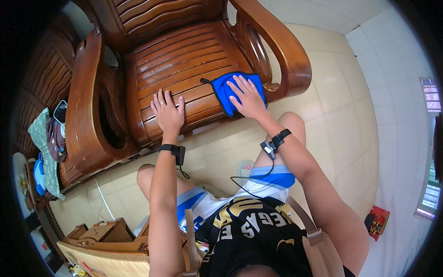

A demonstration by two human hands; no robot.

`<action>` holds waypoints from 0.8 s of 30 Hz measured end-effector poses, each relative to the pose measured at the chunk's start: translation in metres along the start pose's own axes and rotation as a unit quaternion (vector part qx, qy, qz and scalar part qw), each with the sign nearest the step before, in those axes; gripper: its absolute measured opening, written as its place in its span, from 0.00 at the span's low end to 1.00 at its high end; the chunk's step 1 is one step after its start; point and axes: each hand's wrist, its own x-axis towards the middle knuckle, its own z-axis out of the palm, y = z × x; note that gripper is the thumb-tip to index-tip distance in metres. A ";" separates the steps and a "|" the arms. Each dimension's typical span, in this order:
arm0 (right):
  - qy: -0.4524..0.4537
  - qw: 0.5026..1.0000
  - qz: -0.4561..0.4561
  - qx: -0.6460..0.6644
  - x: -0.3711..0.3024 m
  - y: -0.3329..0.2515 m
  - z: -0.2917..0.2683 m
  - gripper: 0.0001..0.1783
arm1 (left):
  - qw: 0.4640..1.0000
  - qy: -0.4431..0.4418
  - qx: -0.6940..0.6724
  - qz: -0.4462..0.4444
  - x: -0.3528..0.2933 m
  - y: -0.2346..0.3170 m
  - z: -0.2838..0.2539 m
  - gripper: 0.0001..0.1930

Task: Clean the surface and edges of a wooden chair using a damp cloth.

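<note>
A brown slatted wooden armchair (184,55) stands in front of me. On the front right of its seat lies a blue cloth (224,92) with a black edge and a small black loop at its left corner. My right hand (248,99) rests flat on this cloth, fingers spread, covering part of it. Further left, my left hand (168,111) lies palm down on the bare slats near the front edge, its fingers stretched out and holding nothing. A black strap with a small device and cable sits on each wrist.
The chair's curved armrests (295,69) rise on both sides of the seat. At the left, a wooden bench carries a patterned cushion (44,143) and a blue item. Wooden furniture with a woven top (99,258) stands at lower left. A white tiled wall (392,115) is at right.
</note>
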 end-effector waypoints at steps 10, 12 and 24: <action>-0.060 0.984 0.139 -0.095 0.144 0.065 0.080 0.35 | 1.000 0.000 -0.026 -0.012 0.004 0.006 -0.007 0.27; -0.076 0.976 0.182 -0.094 0.157 0.076 0.081 0.37 | 0.999 0.010 -0.051 -0.009 0.002 0.017 -0.004 0.27; -0.014 0.991 0.113 -0.067 0.025 0.011 0.024 0.35 | 0.999 0.008 -0.028 -0.019 0.004 0.005 -0.006 0.26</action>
